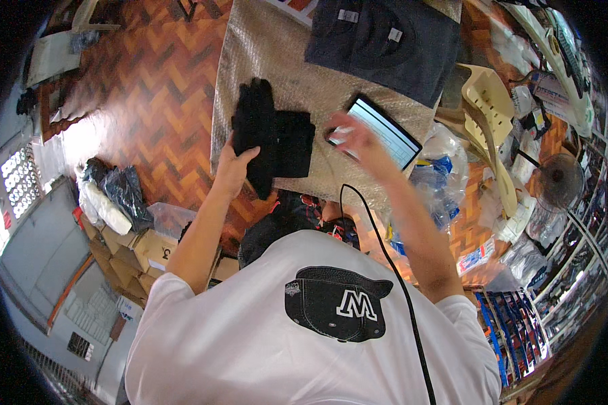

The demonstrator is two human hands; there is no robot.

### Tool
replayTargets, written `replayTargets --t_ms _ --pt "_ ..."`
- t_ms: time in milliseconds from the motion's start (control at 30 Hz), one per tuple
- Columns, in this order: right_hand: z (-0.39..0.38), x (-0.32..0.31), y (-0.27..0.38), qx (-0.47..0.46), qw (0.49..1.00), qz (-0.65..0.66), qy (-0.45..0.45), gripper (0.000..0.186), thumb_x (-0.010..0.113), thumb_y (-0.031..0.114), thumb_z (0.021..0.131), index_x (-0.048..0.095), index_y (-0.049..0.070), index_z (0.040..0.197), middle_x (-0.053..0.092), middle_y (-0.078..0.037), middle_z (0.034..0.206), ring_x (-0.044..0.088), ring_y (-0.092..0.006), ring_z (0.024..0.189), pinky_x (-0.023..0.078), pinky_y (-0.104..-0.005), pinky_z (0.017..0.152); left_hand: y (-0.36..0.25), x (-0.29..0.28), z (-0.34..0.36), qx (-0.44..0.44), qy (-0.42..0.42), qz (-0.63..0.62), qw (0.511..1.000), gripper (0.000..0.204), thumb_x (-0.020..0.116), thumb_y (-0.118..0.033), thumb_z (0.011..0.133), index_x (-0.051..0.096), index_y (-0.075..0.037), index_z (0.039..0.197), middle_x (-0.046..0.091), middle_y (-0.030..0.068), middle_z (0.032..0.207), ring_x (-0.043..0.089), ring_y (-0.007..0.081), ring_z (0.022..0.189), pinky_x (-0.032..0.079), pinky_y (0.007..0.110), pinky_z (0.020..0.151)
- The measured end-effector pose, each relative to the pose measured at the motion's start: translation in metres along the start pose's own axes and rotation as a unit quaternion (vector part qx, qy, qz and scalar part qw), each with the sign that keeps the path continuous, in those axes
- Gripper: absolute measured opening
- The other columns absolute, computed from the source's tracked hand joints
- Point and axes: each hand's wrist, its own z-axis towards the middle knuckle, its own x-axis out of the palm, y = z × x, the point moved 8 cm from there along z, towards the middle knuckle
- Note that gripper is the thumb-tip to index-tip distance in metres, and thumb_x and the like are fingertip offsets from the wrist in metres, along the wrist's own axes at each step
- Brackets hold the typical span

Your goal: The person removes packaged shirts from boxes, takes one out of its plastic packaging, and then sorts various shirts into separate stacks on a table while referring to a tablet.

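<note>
My left hand grips the near left edge of a black folded cloth item, thumb on top. It is held tilted, and its exact kind does not show. Right beside it, a second black folded cloth piece lies on the table, which is covered in bubble wrap. My right hand is smeared by motion at the left edge of a tablet with a lit screen. Whether its fingers hold anything cannot be made out. Dark grey folded shirts with white labels lie at the far end of the table.
A black cable runs over my shirt toward the table. Clear plastic bags and a beige plastic chair stand to the right, with a fan beyond. Cardboard boxes and black bags sit on the left.
</note>
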Motion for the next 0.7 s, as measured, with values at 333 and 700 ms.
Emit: replayTargets --t_ms 333,700 --pt "0.023 -0.026 0.110 -0.045 0.984 0.052 -0.167 0.068 0.080 0.005 0.068 0.045 -0.001 0.126 0.063 -0.013 0.111 0.060 -0.0219 0.102 0.048 -0.0361 0.092 -0.115 0.077 -0.010 0.132 0.199 -0.264 0.935 0.056 0.055 -0.032 0.084 0.048 0.003 0.128 0.044 0.0119 0.137 0.050 0.0241 0.118 0.043 0.041 0.098" --pt "0.090 -0.217 0.067 -0.006 0.952 0.011 -0.304 0.061 0.080 0.026 0.073 0.053 0.002 0.122 0.061 -0.009 0.113 0.057 -0.0192 0.100 0.043 -0.0328 0.090 0.053 0.022 0.085 0.092 0.115 0.698 0.700 0.093 0.085 -0.039 0.054 0.045 -0.007 0.132 0.050 0.0125 0.120 0.045 0.0308 0.117 0.030 0.047 0.103"
